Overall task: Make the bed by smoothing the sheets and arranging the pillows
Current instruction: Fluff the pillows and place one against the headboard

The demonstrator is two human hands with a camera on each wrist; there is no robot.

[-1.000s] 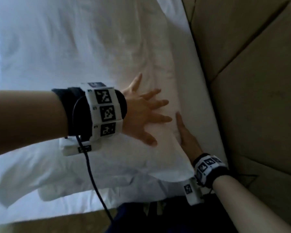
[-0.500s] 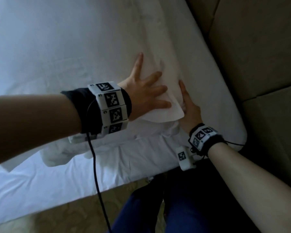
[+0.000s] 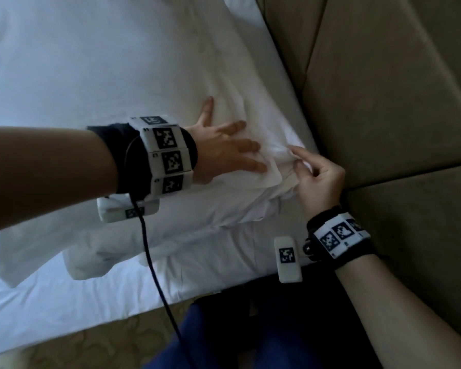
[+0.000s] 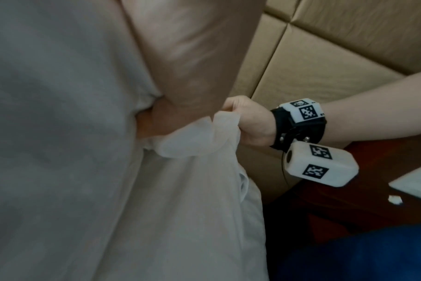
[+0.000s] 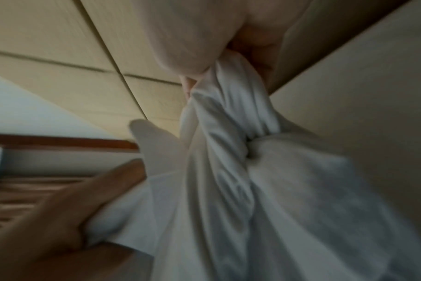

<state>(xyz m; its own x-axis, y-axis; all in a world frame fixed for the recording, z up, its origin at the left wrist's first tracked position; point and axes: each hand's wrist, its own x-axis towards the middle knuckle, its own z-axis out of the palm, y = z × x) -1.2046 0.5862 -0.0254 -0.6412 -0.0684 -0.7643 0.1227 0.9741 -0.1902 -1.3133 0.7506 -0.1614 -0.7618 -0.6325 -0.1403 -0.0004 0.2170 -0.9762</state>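
the sheet (image 3: 264, 166) lies bunched at the bed (image 3: 91, 62) corner beside the headboard (image 3: 383, 102). left hand (image 3: 224, 153) presses flat on it, fingers spread. right hand (image 3: 317, 182) pinches a fold of it, fingers curled.

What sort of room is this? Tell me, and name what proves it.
Most likely a bedroom, perhaps a hotel room. A bed made up with a white sheet, a tan padded headboard in large stitched panels right against it, and patterned carpet beside the bed all point that way.
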